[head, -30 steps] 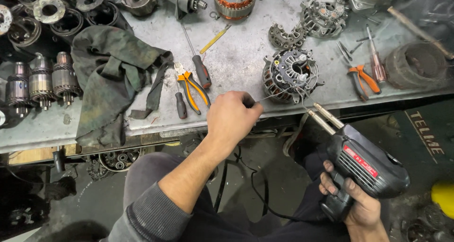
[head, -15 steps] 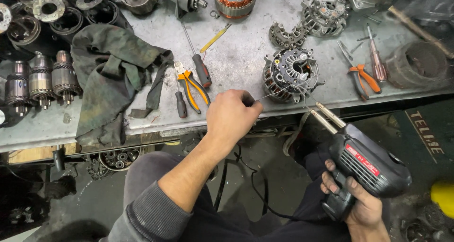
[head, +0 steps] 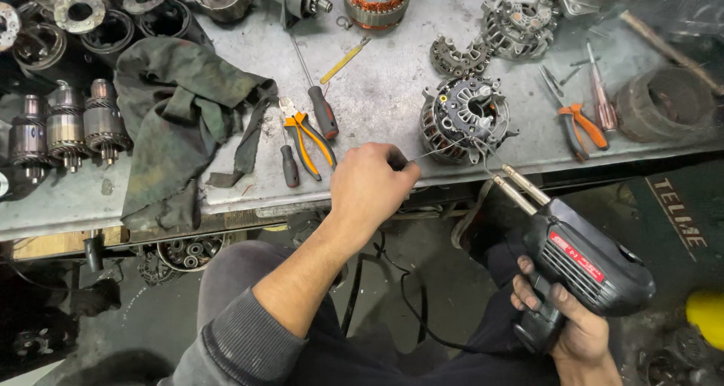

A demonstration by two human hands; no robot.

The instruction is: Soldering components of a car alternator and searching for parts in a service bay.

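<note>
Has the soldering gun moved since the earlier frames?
Cannot tell: the soldering gun in the right hand keeps its tip just below the alternator; no clear shift.

Even overhead light, sharp, dim below

Lying open between screwdriver [head: 322, 108] and alternator [head: 467, 119]: bare bench [head: 377, 99]. Crowding the left: rag [head: 181, 122], pliers [head: 309, 137]. Blocking the right: more pliers [head: 577, 126], soldering gun [head: 581, 261].

You have a black soldering gun [head: 584, 269] with a red label, orange-handled pliers [head: 309, 133], a mottled dark green rag [head: 181, 118], a yellow-shafted screwdriver [head: 343, 60] and a grey metal bench [head: 377, 92] before you.
</note>
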